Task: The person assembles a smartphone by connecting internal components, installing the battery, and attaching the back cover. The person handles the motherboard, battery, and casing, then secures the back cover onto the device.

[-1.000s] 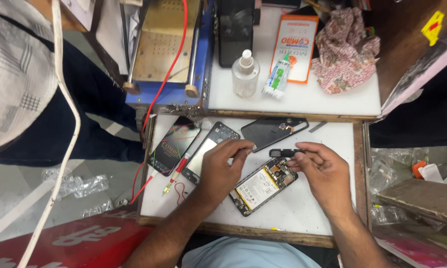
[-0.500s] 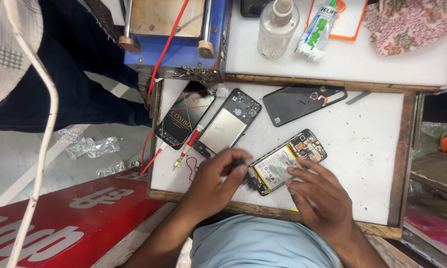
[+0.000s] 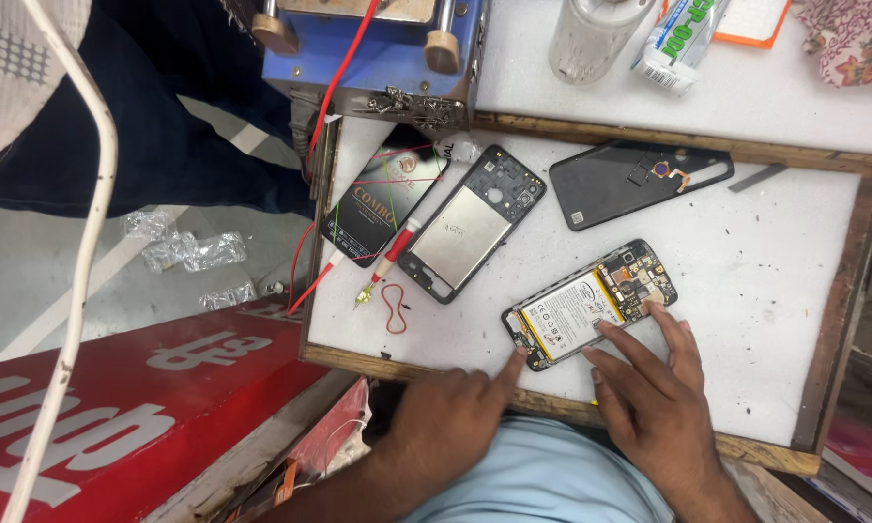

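The opened phone (image 3: 591, 306), its battery and circuit board bared, lies flat on the white counter (image 3: 775, 261) near the front edge. The left hand (image 3: 450, 421) has an open grip, its forefinger tip touching the phone's near left corner. The right hand (image 3: 654, 402) is also open, holding nothing, with fingertips resting on the phone's front edge. A phone frame (image 3: 473, 225) and a black back cover (image 3: 639, 179) lie farther back.
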